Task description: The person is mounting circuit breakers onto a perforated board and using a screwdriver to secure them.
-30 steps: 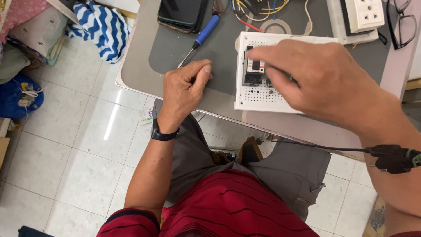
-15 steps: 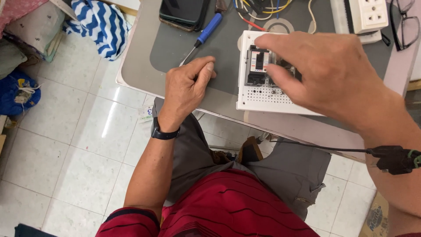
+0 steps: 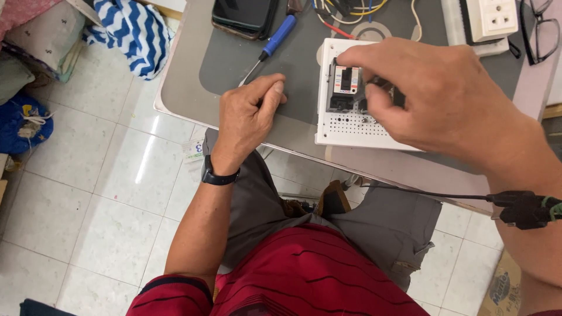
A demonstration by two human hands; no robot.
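1. While the left hand (image 3: 249, 120) rests curled and empty on the grey table (image 3: 187, 88), the right hand (image 3: 430, 96) pinches a small dark part over the white perforated board (image 3: 351, 126).
2. The board lies flat near the table's front edge, carrying a black breaker (image 3: 344, 88).
3. A blue-handled screwdriver (image 3: 272, 42) lies just beyond the left hand.

Right part of the white perforated panel (image 3: 351, 126) and whatever sits there hidden under the right hand (image 3: 433, 96). Phone (image 3: 243, 17), coloured wires (image 3: 345, 11), white socket (image 3: 492, 17) and glasses (image 3: 541, 32) cut off by the far edge. Fingertips of the left hand (image 3: 249, 117) curled under, out of sight.
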